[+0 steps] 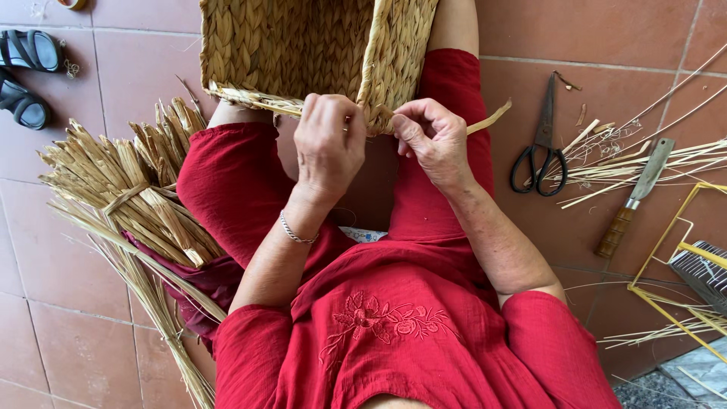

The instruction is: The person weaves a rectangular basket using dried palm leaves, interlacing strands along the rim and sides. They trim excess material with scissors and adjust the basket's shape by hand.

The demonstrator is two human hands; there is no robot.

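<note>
Both hands, left (327,144) and right (430,136), pinch a straw strand (488,120) pointing right.

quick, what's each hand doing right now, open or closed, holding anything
Left hand: closed, gripping the rim of the woven basket.
Right hand: closed, fingers pinching a straw strand at the basket's corner.

Home floor used as craft workspace, basket-weaving: terracotta floor tiles (606,30), woven straw basket (303,45), bundle of dried reeds (129,197), scissors (541,144), wood-handled knife (632,201), yellow wire frame (666,242), sandals (26,76) by edge, misc. loose straw
</note>
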